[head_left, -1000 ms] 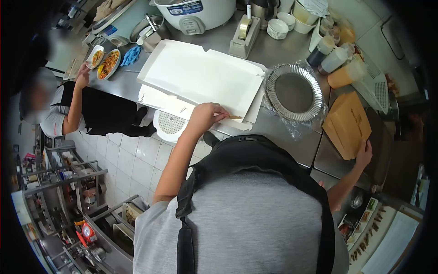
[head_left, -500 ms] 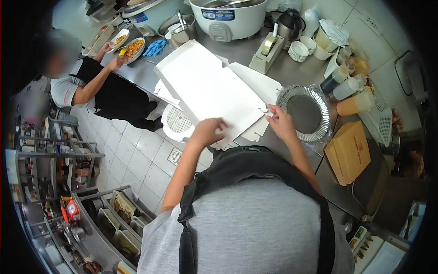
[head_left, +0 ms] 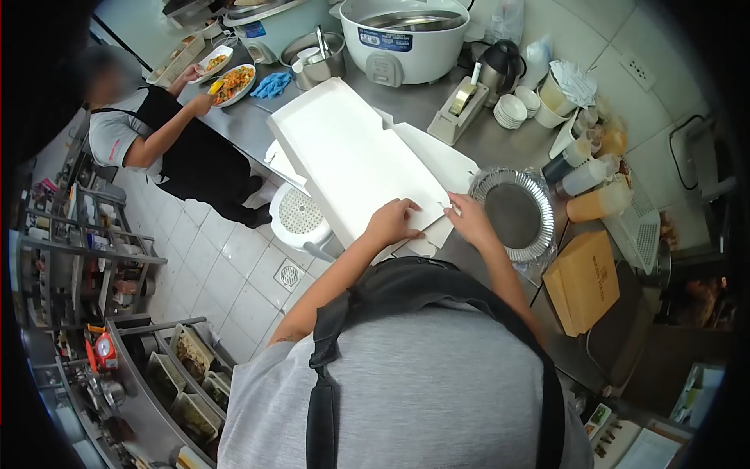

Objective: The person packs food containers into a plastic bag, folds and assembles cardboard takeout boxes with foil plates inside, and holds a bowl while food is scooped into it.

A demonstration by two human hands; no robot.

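Note:
A large white cardboard box [head_left: 351, 148], open and shallow, lies at a slant over the counter's front edge. My left hand [head_left: 394, 222] grips its near end wall with curled fingers. At the near right corner my right hand [head_left: 469, 219] pinches the box's edge. White cardboard flaps [head_left: 437, 153] stick out beyond the box's right side. Just right of my right hand is a ring-shaped stack of silver foil trays [head_left: 539, 205] in clear plastic. Brown paper packets [head_left: 582, 285] lie farther right, touched by neither hand.
At the left a co-worker [head_left: 183, 144] holds food near an oval dish [head_left: 234, 84]. A rice cooker [head_left: 402, 39], tape dispenser [head_left: 459, 105], small bowls [head_left: 511, 111] and sauce bottles [head_left: 600, 202] stand behind. A white stool [head_left: 299, 215] is below the counter's edge.
My right hand has left the brown packets and come to the box's corner. My left hand has moved right along the near end. The box has turned to a steeper slant.

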